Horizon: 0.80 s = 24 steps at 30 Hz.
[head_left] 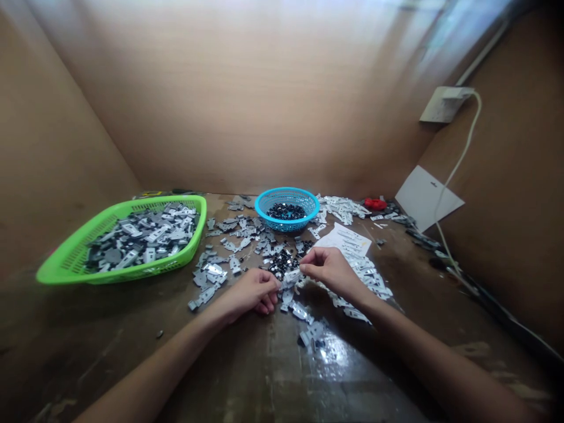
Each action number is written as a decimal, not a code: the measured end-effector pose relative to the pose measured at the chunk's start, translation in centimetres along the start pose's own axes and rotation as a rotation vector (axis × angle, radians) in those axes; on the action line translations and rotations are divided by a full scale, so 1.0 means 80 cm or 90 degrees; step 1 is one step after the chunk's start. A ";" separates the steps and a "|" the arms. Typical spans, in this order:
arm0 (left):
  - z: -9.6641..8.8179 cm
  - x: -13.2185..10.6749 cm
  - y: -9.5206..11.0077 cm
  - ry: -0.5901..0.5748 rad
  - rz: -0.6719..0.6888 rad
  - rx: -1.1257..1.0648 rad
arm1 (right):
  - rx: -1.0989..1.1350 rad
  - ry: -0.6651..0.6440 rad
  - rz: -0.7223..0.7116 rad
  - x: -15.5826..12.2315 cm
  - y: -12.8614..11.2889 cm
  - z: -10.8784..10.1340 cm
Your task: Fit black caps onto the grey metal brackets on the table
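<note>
Between my two hands, just above the table, is a small flat grey plastic part (291, 277). My left hand (255, 291) is closed with thumb and fingers on its left end. My right hand (328, 269) pinches at its right end; whether a smaller piece is also between those fingertips cannot be made out. Small black pieces (282, 262) lie in a heap right behind the held part. More grey parts (302, 311) lie on the table in front of my hands, and white-looking ones (370, 279) spread out to the right of my right hand.
A green basket (201, 229) full of grey parts stands at left. At the back middle, a blue basket (287, 222) holds black pieces. A paper sheet (346, 239), a red object (375, 204) and a white board (425, 197) are at right, near a hanging cable (462, 155).
</note>
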<state>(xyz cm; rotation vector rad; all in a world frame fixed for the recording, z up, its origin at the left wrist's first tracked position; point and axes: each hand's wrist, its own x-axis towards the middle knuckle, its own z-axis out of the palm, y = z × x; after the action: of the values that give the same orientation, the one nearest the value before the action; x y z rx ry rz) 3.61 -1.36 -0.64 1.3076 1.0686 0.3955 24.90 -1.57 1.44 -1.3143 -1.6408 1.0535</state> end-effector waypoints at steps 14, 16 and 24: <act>-0.002 0.001 -0.002 -0.004 0.003 -0.002 | -0.040 -0.013 0.012 -0.001 0.005 0.014; -0.001 0.000 -0.001 0.000 0.000 -0.002 | -0.040 -0.013 0.012 -0.002 0.006 0.015; -0.001 0.000 -0.001 -0.003 -0.006 -0.013 | -0.022 -0.014 0.019 -0.003 0.008 0.017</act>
<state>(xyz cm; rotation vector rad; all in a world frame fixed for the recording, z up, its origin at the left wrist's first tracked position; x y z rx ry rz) 3.50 -1.36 -0.73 1.2850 1.0636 0.3951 23.87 -1.90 0.32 -1.3568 -1.6672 1.0656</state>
